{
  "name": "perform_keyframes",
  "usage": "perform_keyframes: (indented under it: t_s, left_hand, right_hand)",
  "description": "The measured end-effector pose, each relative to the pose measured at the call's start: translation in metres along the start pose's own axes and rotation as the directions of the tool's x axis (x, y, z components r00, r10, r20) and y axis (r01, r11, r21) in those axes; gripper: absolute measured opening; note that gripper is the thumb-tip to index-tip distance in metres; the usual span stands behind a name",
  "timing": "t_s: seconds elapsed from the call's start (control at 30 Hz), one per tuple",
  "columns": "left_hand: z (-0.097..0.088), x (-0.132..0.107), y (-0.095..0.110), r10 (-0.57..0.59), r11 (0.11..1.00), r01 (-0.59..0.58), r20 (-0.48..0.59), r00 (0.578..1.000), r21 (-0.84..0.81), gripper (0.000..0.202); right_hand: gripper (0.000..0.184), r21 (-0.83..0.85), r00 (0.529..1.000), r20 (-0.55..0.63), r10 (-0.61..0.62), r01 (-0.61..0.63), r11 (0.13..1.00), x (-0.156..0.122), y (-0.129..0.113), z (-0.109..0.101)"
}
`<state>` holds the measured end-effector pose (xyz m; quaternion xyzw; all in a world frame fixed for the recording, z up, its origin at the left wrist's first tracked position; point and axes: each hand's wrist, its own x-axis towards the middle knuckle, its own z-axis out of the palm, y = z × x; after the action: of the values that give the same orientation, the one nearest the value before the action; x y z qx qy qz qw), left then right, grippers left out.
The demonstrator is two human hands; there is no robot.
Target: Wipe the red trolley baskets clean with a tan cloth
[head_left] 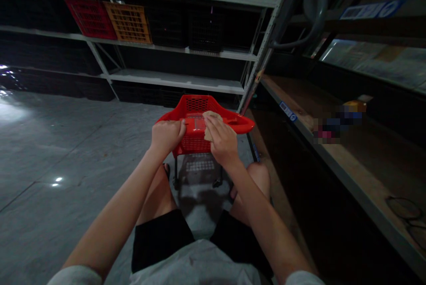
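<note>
A red plastic basket (196, 108) on small wheels stands on the floor in front of my knees. My left hand (166, 135) is closed over its near rim, fingers curled around the edge. My right hand (222, 140) presses a tan cloth (209, 122) against the same rim, fingers wrapped on the cloth. The inside of the basket is mostly hidden behind the rim and my hands.
Metal shelving (179, 80) with red, orange and dark crates (128, 22) runs along the back. A wooden shelf (349, 161) with small items is close on my right. A grey curved handle (308, 12) rises above it. Grey concrete floor (49, 152) spreads to the left.
</note>
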<state>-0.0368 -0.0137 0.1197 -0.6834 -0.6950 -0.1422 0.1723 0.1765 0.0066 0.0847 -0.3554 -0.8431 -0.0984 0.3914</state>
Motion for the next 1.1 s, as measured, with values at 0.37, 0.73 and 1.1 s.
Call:
perform_keyframes:
  t_s: [0.37, 0.73, 1.1]
  left_hand:
    - [0.013, -0.002, 0.048, -0.032, 0.989, 0.012, -0.133, 0.991, -0.144, 0.058]
    - [0.011, -0.006, 0.051, 0.056, 0.986, -0.081, -0.167, 0.984, -0.143, 0.05]
    - [0.013, -0.005, 0.056, 0.068, 0.988, -0.093, -0.196, 0.978, -0.122, 0.05]
  right_hand:
    - [0.045, -0.013, 0.961, -0.059, 0.269, -0.271, 0.963, 0.004, 0.043, -0.008]
    - [0.056, -0.022, 0.998, -0.041, -0.056, 0.055, 0.998, -0.011, 0.006, 0.005]
    - [0.035, 0.031, 0.965, -0.082, 0.249, -0.247, 0.968, -0.015, 0.151, -0.027]
